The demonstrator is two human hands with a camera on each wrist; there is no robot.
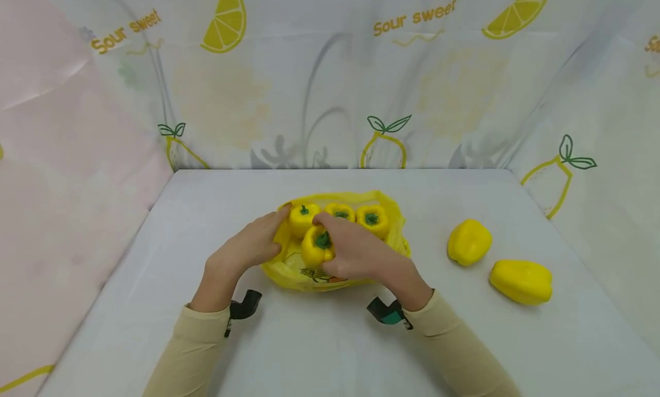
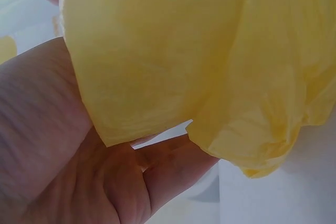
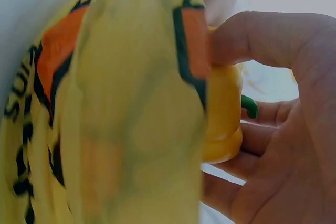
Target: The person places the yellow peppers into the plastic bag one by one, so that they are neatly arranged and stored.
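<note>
A yellow plastic bag (image 1: 289,279) with printed pictures lies with its mouth spread wide. My left hand (image 1: 252,239) holds the bag's left rim; in the left wrist view, the film (image 2: 157,66) hides most of its fingers. My right hand (image 1: 358,248) reaches over the front rim and grips a yellow bell pepper (image 1: 311,249) with a green stem, inside the mouth. In the right wrist view, the bag wall partly covers this pepper (image 3: 223,114). Behind it in the bag sit three more peppers: a left one (image 1: 299,219), a middle one (image 1: 337,209) and a right one (image 1: 376,228).
Two yellow bell peppers lie on the white table (image 1: 319,339) to the right of the bag: a farther one (image 1: 469,242) and a nearer one (image 1: 521,281) on its side. A lemon-printed cloth (image 1: 309,87) hangs behind the table.
</note>
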